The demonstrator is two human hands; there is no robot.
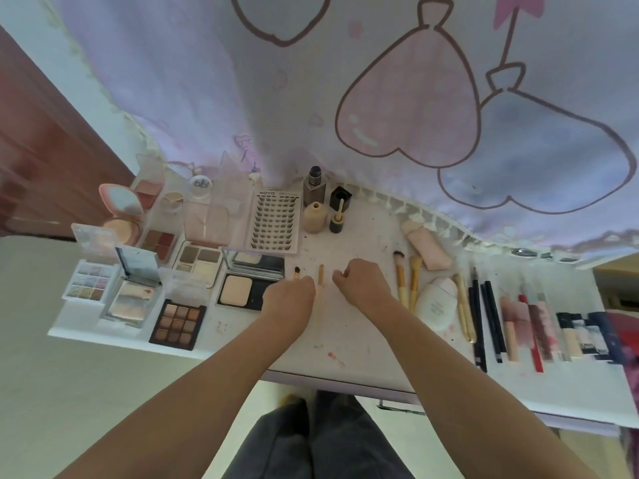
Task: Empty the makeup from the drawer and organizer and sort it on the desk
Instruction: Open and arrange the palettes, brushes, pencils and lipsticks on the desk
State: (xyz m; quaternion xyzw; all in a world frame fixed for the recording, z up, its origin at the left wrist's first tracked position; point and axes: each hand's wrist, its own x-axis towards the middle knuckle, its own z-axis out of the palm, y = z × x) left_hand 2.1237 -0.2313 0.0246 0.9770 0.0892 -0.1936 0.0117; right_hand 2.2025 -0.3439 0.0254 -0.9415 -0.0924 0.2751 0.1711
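Note:
My left hand (pixel 289 296) rests on the white desk (pixel 349 344) with fingers curled round a small dark-tipped brush (pixel 296 271), whose tip pokes out past the fingers. A slim beige wand (pixel 320 288) lies on the desk between my hands. My right hand (pixel 361 283) sits just right of it, fingers curled under, with nothing visible in it. Open palettes and compacts, such as a brown eyeshadow palette (pixel 178 323) and a powder compact (pixel 242 288), fill the left side. Two bamboo brushes (pixel 406 281), a white tube (pixel 436 302), pencils (pixel 484 316) and lip products (pixel 525 319) lie in a row on the right.
A lash box (pixel 275 219), a foundation bottle (pixel 314 188), a beige bottle (pixel 315 217) and a black cap (pixel 340 197) stand at the back. A clear organizer (pixel 207 219) sits back left. A pink pouch (pixel 427 247) lies back right. A patterned cloth (pixel 397 98) hangs behind the desk.

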